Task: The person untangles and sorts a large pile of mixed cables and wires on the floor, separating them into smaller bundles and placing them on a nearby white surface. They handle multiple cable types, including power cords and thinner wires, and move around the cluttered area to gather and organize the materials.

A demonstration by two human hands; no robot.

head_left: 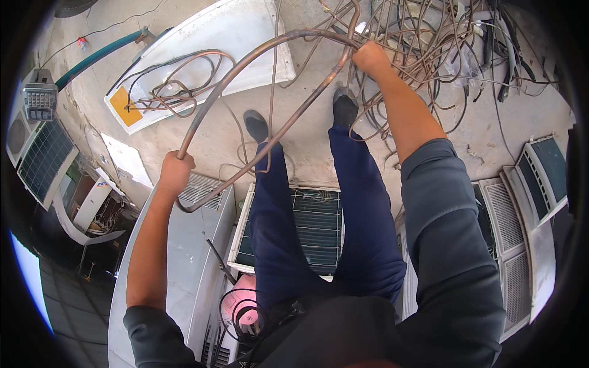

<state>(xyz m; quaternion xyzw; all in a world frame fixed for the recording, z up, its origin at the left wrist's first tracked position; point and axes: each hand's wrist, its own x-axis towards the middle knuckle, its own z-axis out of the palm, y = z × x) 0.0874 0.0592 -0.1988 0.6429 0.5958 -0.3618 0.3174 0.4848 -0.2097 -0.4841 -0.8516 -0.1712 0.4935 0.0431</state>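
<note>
A thick copper pipe (266, 44), bent into a large loop, spans the space between my two hands. My left hand (177, 168) is closed around its lower left part, beside the bend. Up at the right, my right hand (370, 58) grips the pipe where two lengths come together. One length arches over the top, and another runs straight down to the lower left bend. Past my right hand lies a big tangle of thin copper tubing (423, 46) on the floor.
A white panel (245, 67) on the floor carries a small coil of copper tubing (172, 86). Between my legs stands a finned unit (316, 227). A grey casing (184, 257) is at left, with a pink object (240, 300) beside it. More unit casings (509, 214) stand at right.
</note>
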